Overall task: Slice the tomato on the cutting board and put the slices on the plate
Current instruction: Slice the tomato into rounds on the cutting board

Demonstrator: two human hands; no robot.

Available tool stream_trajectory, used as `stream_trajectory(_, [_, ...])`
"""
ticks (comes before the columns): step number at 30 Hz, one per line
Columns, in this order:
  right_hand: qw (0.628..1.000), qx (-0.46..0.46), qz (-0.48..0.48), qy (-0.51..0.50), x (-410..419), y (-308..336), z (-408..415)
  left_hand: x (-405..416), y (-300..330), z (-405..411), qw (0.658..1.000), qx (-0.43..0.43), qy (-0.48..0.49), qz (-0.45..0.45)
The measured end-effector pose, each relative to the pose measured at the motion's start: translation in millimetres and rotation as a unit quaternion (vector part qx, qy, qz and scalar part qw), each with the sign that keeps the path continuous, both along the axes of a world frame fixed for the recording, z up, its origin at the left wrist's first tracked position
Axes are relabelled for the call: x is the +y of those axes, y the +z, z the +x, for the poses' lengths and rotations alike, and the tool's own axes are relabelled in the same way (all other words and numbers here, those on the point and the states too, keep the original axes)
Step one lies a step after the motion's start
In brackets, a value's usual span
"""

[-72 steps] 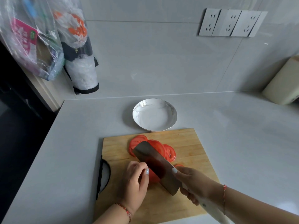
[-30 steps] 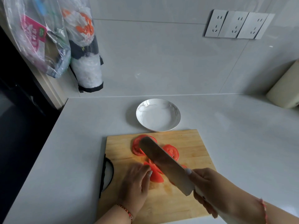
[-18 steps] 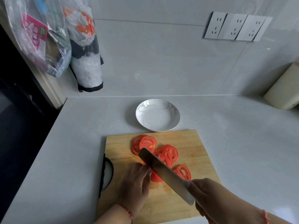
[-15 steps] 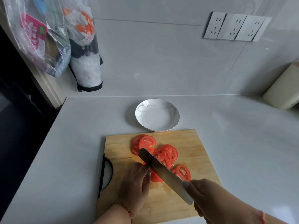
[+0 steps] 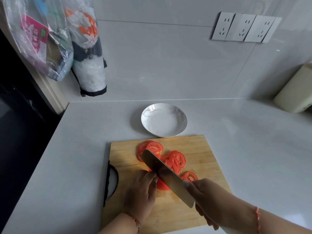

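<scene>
Nearest me, the right hand (image 5: pixel 209 199) is clamped around the cleaver (image 5: pixel 166 176); the left hand (image 5: pixel 141 194) curls its fingertips onto the remaining tomato piece (image 5: pixel 161 185) on the cutting board (image 5: pixel 202 149); cut slices (image 5: pixel 175 160) fan beyond the blade; further back sits the plate (image 5: pixel 164 122), bare.

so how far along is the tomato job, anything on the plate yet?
Mostly sliced, nothing plated. Done: several tomato slices lie fanned on the cutting board. In hand: the right hand holds the cleaver against the last tomato piece, which the left hand steadies. Left: finish that piece, then move every slice to the plate, which holds nothing.
</scene>
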State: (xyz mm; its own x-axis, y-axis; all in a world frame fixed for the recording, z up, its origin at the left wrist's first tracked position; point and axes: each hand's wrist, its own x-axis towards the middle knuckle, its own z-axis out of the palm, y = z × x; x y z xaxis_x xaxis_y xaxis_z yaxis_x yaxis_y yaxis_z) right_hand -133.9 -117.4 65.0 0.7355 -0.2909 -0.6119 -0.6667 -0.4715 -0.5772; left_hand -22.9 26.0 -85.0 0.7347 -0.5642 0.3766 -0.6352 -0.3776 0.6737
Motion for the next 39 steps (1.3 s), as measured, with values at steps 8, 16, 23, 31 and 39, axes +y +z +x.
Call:
stream_trajectory(8, [1.0,0.02,0.002,0.008,-5.1,0.9,-2.6,-0.3,-4.2,3.8,0.999,0.033,0.0,-0.028])
stream_trajectory(16, [1.0,-0.01,0.002,0.025,-1.2,-2.4,15.2,1.3,-7.1,8.5,0.996,0.063,-0.013,-0.063])
stream_trajectory(23, [1.0,0.02,-0.008,0.018,-3.9,1.7,-1.0,0.7,-9.4,8.3,0.994,0.076,-0.021,-0.082])
stream_trajectory(31, [0.999,-0.006,-0.011,0.029,-3.8,-4.6,6.2,-1.6,-9.5,7.0,0.994,0.077,-0.015,-0.071])
stream_trajectory(39, [0.998,-0.024,-0.049,0.041,0.9,-7.2,13.5,-1.1,-6.1,6.1,0.998,0.045,-0.015,-0.028])
